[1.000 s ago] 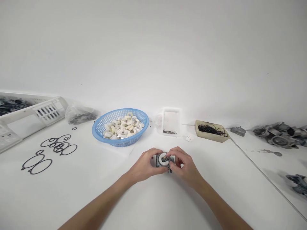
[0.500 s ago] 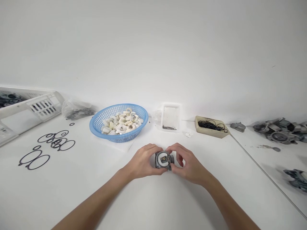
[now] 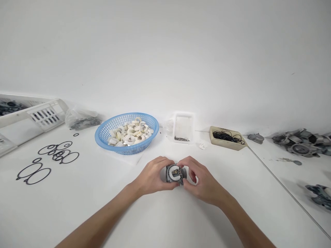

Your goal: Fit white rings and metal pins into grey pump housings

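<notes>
White table (image 3: 165, 220) fills the view. Near its middle sits a small grey metal part (image 3: 175, 174), gripped by both hands: left hand (image 3: 154, 176) wraps its side, right hand (image 3: 201, 179) pinches its other side. Blue basket (image 3: 103, 137) sits behind.

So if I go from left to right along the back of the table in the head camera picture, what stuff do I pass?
White crate → plastic bag of small parts → blue basket of white rings → white tray → beige tray of black rings → pile of grey metal housings.
</notes>
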Demonstrator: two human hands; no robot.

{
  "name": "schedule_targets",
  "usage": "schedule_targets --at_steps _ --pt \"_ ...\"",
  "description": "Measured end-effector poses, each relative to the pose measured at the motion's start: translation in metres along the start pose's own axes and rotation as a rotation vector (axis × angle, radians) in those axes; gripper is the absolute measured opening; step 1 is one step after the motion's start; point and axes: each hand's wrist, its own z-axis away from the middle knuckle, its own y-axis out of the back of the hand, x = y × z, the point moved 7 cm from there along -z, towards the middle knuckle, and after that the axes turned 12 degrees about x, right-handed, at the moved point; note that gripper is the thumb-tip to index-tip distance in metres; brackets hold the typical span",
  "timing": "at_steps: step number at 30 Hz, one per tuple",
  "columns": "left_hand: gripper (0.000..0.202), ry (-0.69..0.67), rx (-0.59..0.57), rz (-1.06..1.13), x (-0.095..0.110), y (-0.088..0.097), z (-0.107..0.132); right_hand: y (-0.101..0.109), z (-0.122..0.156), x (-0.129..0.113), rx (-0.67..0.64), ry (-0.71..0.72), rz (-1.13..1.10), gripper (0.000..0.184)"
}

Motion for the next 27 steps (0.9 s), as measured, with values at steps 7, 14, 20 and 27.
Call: schedule_targets --at_steps 7,14,20,27 --pt "0.043 0.001 -0.007 0.001 0.0012 0.0000 0.0003 -0.0044 0.0006 0.0055 -0.010 -0.010 -0.009 0.051" --pt "0.046 -0.003 -0.006 -0.004 0.0009 0.0006 0.0009 -0.0023 -0.0010 0.0063 0.034 0.008 -0.016 0.041" --pt "0.045 0.001 -0.018 -0.010 0.0019 -0.0002 0.0000 -0.0021 -0.0003 0.0062 0.041 0.004 -0.014 0.039" --pt "0.043 -0.012 -0.014 -0.024 0.0027 -0.0006 -0.0001 -0.0034 -0.0009 0.0044 0.038 0.027 -0.005 0.044"
